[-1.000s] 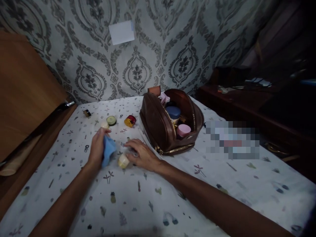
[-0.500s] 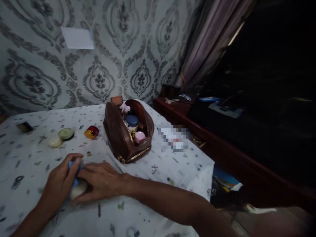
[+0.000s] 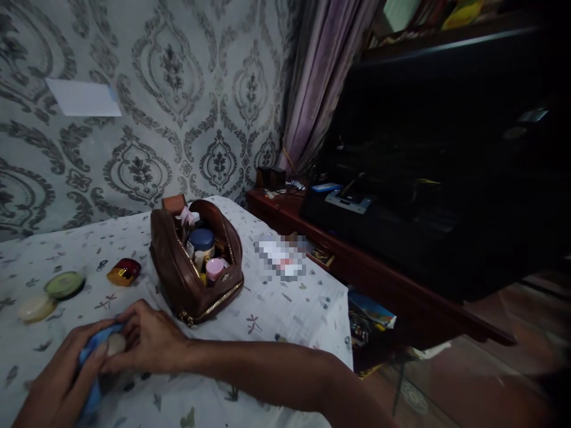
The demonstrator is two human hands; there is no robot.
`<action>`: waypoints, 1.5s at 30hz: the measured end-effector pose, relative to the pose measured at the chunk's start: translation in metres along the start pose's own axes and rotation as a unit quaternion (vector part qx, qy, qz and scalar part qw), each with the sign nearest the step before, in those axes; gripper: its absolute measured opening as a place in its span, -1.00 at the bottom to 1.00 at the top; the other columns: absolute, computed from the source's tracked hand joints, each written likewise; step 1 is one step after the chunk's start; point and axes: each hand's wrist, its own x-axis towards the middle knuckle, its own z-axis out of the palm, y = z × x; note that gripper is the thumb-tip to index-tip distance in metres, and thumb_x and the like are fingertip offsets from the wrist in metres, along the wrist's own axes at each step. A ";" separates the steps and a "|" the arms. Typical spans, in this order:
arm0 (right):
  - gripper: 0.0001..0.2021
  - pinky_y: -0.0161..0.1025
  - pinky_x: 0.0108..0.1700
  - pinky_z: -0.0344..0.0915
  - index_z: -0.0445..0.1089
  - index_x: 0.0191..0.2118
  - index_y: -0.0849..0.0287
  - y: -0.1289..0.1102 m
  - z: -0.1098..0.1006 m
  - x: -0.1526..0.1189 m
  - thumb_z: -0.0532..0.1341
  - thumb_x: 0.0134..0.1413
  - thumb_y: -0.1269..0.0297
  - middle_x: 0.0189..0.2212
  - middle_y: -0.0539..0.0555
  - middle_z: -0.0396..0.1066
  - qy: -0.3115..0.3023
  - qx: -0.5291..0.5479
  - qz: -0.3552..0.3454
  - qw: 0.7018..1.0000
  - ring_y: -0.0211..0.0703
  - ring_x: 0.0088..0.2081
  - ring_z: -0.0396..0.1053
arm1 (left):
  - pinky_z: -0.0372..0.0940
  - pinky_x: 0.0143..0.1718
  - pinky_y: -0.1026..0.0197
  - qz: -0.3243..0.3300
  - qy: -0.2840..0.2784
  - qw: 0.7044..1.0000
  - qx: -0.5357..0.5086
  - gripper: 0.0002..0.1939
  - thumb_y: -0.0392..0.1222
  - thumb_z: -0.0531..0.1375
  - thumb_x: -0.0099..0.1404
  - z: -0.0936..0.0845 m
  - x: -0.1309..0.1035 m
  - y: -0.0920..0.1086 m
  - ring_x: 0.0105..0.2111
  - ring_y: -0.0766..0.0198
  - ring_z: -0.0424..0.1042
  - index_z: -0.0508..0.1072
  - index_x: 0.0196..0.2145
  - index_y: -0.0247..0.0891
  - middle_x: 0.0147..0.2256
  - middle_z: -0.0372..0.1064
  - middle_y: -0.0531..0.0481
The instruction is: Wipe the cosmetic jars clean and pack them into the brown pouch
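Note:
Low on the left, my left hand (image 3: 62, 371) is closed on a light blue cloth (image 3: 93, 395). My right hand (image 3: 147, 339) pinches a small pale round piece (image 3: 116, 343) against the cloth; whether it is a lid or a jar I cannot tell. Just beyond my hands stands a brown cosmetic bag (image 3: 167, 270), unzipped. Inside it are a jar with a dark blue lid (image 3: 201, 239), a pink-lidded jar (image 3: 215, 267) and other small items. To the bag's left lie a red and gold bottle (image 3: 124, 271), a green round lid (image 3: 65, 285) and a cream-coloured round piece (image 3: 36, 309).
A patterned white cloth (image 3: 285, 321) covers the table. On its right side lies a blurred-out item (image 3: 281, 257). A dark red wooden stand (image 3: 330, 244) with a large black screen (image 3: 401, 160) runs along the right. A patterned wall (image 3: 173, 148) rises behind.
The view has swung to the right, so the bag and table items sit further left. My hands have turned the pale round piece, and more of the blue cloth shows.

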 end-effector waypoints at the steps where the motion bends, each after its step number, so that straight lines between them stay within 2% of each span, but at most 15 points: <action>1: -0.18 -0.38 -0.43 0.33 0.28 -0.06 -0.01 0.000 0.001 0.000 0.61 -0.56 -0.01 -0.36 -0.16 0.36 0.001 0.012 -0.002 1.000 -0.23 -0.35 0.41 | 0.42 -0.05 -0.19 -0.013 0.014 1.000 -0.005 -0.71 0.27 0.09 0.27 0.003 -0.001 0.011 0.00 -0.11 0.49 0.36 -0.04 0.54 -0.05 0.53 0.42; 4: -0.21 -0.39 -0.39 0.33 0.26 -0.09 0.00 -0.003 0.000 -0.002 0.62 -0.52 0.04 -0.35 -0.17 0.34 -0.014 0.018 -0.034 0.999 -0.25 -0.34 0.39 | 0.41 -0.14 -0.14 -0.070 0.027 0.997 -0.015 -0.74 0.33 0.08 0.24 0.003 -0.002 0.039 -0.15 -0.10 0.51 0.43 -0.17 0.37 -0.24 0.56 0.33; 6: -0.24 -0.37 -0.33 0.34 0.26 -0.06 0.00 -0.005 -0.001 -0.004 0.61 -0.44 0.08 -0.32 -0.16 0.34 -0.028 0.004 -0.068 0.997 -0.26 -0.32 0.39 | 0.40 -0.21 -0.04 -0.107 0.030 0.993 -0.027 -0.64 0.37 0.07 0.24 -0.001 -0.003 0.054 -0.25 -0.04 0.50 0.44 -0.21 0.18 -0.33 0.54 0.23; 8: -0.26 -0.36 -0.30 0.35 0.26 0.00 0.02 -0.007 -0.002 -0.007 0.59 -0.35 0.12 -0.30 -0.14 0.34 -0.035 -0.012 -0.102 0.994 -0.27 -0.32 0.37 | 0.38 -0.25 0.08 -0.104 0.010 0.992 -0.063 -0.53 0.39 0.08 0.23 -0.006 -0.003 0.066 -0.25 0.03 0.48 0.44 -0.23 -0.02 -0.32 0.51 0.10; 9: -0.27 -0.36 -0.29 0.35 0.26 0.03 0.03 -0.007 -0.002 -0.008 0.58 -0.29 0.14 -0.29 -0.13 0.34 -0.050 -0.017 -0.117 0.992 -0.28 -0.32 0.36 | 0.35 -0.30 0.14 -0.103 0.020 0.991 -0.087 -0.50 0.40 0.07 0.24 -0.007 -0.003 0.070 -0.29 0.07 0.45 0.43 -0.25 -0.09 -0.37 0.47 0.06; 12: -0.34 -0.34 -0.20 0.38 0.29 0.14 0.05 -0.008 -0.001 -0.011 0.50 -0.09 0.22 -0.23 -0.06 0.37 -0.078 0.004 -0.175 0.981 -0.27 -0.26 0.37 | 0.29 -0.34 0.23 -0.100 0.033 0.978 -0.177 -0.48 0.37 0.09 0.28 -0.010 0.000 0.077 -0.39 0.21 0.34 0.39 -0.34 -0.18 -0.43 0.35 0.05; 16: -0.49 -0.25 -0.05 0.42 0.39 0.11 0.08 -0.012 0.001 -0.014 0.44 0.01 0.24 -0.06 0.07 0.39 -0.102 0.034 -0.225 0.968 -0.19 -0.10 0.42 | 0.24 -0.35 0.27 -0.145 0.061 0.951 -0.267 -0.48 0.34 0.19 0.23 -0.010 0.002 0.073 -0.43 0.29 0.25 0.35 -0.43 -0.22 -0.46 0.25 0.08; 20: -0.61 -0.25 -0.10 0.45 0.45 -0.06 0.10 -0.016 0.004 -0.013 0.44 -0.03 0.18 -0.11 0.05 0.37 -0.070 0.104 -0.184 0.975 -0.19 -0.12 0.45 | 0.24 -0.34 0.26 -0.167 0.099 0.928 -0.317 -0.48 0.34 0.16 0.26 -0.008 0.001 0.068 -0.42 0.30 0.24 0.40 -0.38 -0.24 -0.44 0.26 0.07; 24: -0.58 -0.26 -0.18 0.43 0.37 -0.14 0.12 -0.017 0.004 -0.008 0.46 -0.12 0.15 -0.24 0.01 0.43 -0.015 0.145 -0.113 0.983 -0.21 -0.24 0.46 | 0.27 -0.24 0.24 -0.119 0.083 0.953 -0.268 -0.51 0.29 0.07 0.36 -0.006 -0.003 0.072 -0.30 0.23 0.34 0.45 -0.17 -0.21 -0.32 0.36 0.02; 26: -0.59 -0.29 -0.25 0.39 0.35 -0.16 0.12 -0.017 0.002 -0.006 0.45 -0.14 0.16 -0.32 -0.03 0.44 0.006 0.127 -0.106 0.986 -0.23 -0.31 0.43 | 0.26 -0.22 0.22 -0.082 0.059 0.971 -0.218 -0.53 0.23 0.07 0.38 -0.005 -0.006 0.075 -0.30 0.22 0.36 0.42 -0.03 -0.18 -0.29 0.40 0.02; 28: -0.62 -0.31 -0.30 0.33 0.35 -0.20 0.13 -0.017 0.001 -0.007 0.44 -0.13 0.17 -0.36 -0.05 0.42 0.017 0.097 -0.117 0.988 -0.25 -0.36 0.39 | 0.24 -0.26 0.22 -0.055 0.039 0.982 -0.177 -0.55 0.18 0.08 0.38 -0.005 -0.009 0.077 -0.37 0.24 0.35 0.38 0.02 -0.19 -0.33 0.40 0.05; 32: -0.66 -0.33 -0.33 0.27 0.35 -0.22 0.13 -0.018 0.001 -0.010 0.42 -0.10 0.17 -0.40 -0.07 0.40 0.000 0.073 -0.127 0.989 -0.25 -0.36 0.35 | 0.15 -0.38 0.23 -0.043 0.022 0.986 -0.160 -0.61 0.18 0.04 0.40 -0.006 -0.010 0.076 -0.49 0.27 0.26 0.38 -0.15 -0.20 -0.49 0.29 0.11; 37: -0.68 -0.34 -0.35 0.28 0.35 -0.17 0.12 -0.018 0.003 -0.013 0.40 -0.05 0.23 -0.36 -0.05 0.40 -0.014 0.043 -0.138 0.989 -0.25 -0.35 0.36 | 0.14 -0.38 0.23 -0.074 0.019 0.972 -0.223 -0.56 0.23 -0.02 0.41 -0.008 -0.007 0.075 -0.45 0.26 0.23 0.33 -0.34 -0.19 -0.49 0.24 0.10; 42: -0.69 -0.33 -0.32 0.33 0.36 -0.14 0.10 -0.017 0.004 -0.015 0.38 -0.03 0.28 -0.21 0.01 0.36 0.013 -0.012 -0.181 0.983 -0.21 -0.26 0.37 | 0.14 -0.39 0.24 -0.091 0.039 0.964 -0.246 -0.56 0.24 0.05 0.37 -0.006 -0.004 0.076 -0.46 0.29 0.17 0.30 -0.40 -0.21 -0.49 0.17 0.11; 45: -0.70 -0.33 -0.31 0.33 0.38 -0.16 0.11 -0.020 0.003 -0.016 0.39 -0.03 0.28 -0.22 0.02 0.34 0.033 -0.041 -0.197 0.979 -0.21 -0.27 0.36 | 0.17 -0.37 0.25 -0.091 0.052 0.960 -0.258 -0.57 0.22 0.06 0.38 -0.006 -0.004 0.076 -0.44 0.29 0.20 0.31 -0.37 -0.21 -0.46 0.20 0.10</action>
